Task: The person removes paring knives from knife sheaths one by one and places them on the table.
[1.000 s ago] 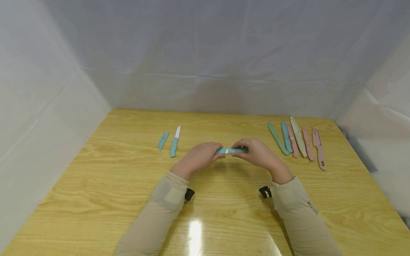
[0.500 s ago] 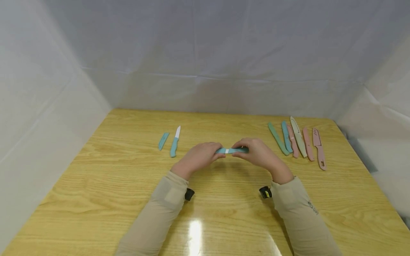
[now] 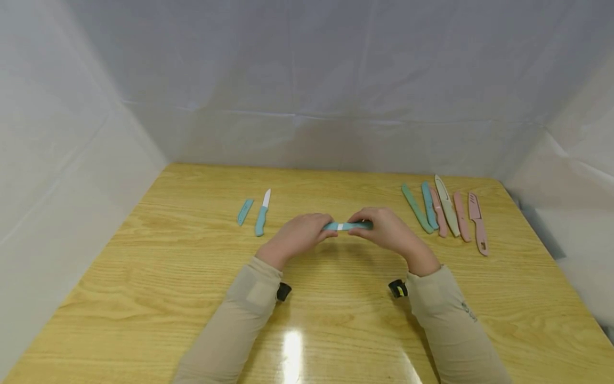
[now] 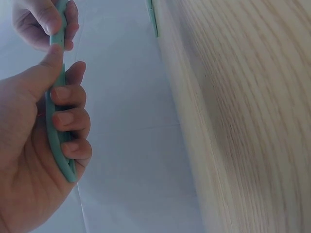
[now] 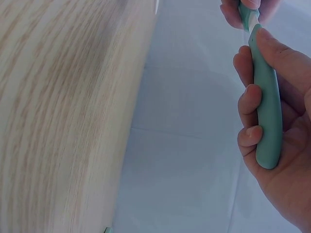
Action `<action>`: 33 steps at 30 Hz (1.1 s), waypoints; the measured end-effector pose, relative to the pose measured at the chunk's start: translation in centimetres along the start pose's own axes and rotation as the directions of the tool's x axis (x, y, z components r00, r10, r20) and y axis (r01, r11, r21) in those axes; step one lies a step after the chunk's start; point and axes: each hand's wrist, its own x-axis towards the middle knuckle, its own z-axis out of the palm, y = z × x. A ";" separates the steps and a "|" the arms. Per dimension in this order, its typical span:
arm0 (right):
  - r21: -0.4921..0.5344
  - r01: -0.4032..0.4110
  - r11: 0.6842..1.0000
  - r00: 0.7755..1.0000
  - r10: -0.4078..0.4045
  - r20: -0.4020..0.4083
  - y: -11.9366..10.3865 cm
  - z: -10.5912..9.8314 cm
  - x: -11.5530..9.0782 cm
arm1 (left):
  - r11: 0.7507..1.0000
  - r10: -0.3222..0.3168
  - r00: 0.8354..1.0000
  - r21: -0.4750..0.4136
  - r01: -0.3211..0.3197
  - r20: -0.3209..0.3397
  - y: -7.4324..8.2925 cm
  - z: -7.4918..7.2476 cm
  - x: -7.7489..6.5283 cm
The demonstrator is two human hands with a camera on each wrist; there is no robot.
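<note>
Above the middle of the table, my left hand [image 3: 301, 233] grips a teal knife sheath [image 4: 54, 136], its fingers curled around it in the left wrist view. My right hand [image 3: 384, 230] holds the teal handle of a paring knife [image 5: 268, 114], thumb along its upper end. Between the hands a short white stretch of blade [image 3: 340, 226] shows; the rest of it is inside the sheath. Left of the hands lie a second paring knife [image 3: 261, 218] with a bare white blade and blue handle, and a small blue sheath [image 3: 245, 212].
Toward the table's right back corner lie several knives side by side: a green one [image 3: 416, 208], a blue one [image 3: 429, 206], a cream one [image 3: 446, 205] and a pink one [image 3: 478, 224] among them. Pale sheeting [image 3: 307, 80] encloses the wooden table [image 3: 144, 298] behind and at both sides.
</note>
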 end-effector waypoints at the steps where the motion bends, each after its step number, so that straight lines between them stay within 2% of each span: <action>1: 0.001 -0.003 1.000 1.000 0.003 0.001 0.0 0.0 0.0 | 1.000 0.000 1.000 -0.001 0.000 0.000 0.0 0.0 0.0; 33: -0.008 0.034 0.999 0.999 -0.034 -0.008 0.4 0.0 -0.1 | 1.000 0.014 1.000 0.012 -0.014 -0.003 -0.1 0.1 0.0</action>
